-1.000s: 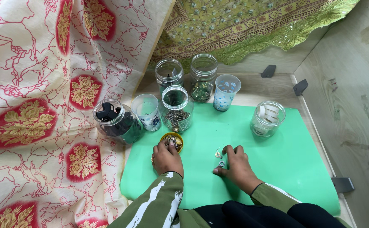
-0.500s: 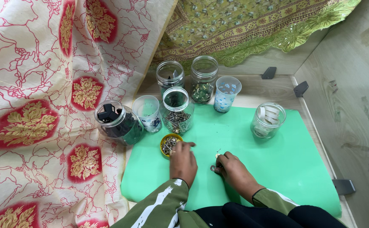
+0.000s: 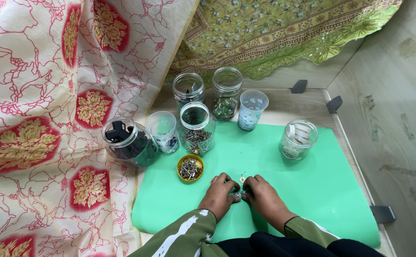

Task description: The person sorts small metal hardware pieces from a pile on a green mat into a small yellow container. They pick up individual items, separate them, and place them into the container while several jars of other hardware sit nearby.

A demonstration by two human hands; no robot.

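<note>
The left hand point(image 3: 220, 192) has come away from the small yellow dish of screws point(image 3: 190, 167) to meet the right hand point(image 3: 260, 194) on the green mat point(image 3: 312, 181). Both hands' fingertips pinch small metal washers and a screw point(image 3: 240, 192) between them, so assembly seems under way.

Bright even light, soft shadows, sharp focus, slight edge distortion

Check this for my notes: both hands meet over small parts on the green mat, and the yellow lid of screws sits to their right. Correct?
Not quite. In the head view the yellow lid sits to the left of the hands, beside the left hand. The right hand meets it on the green mat.
</note>
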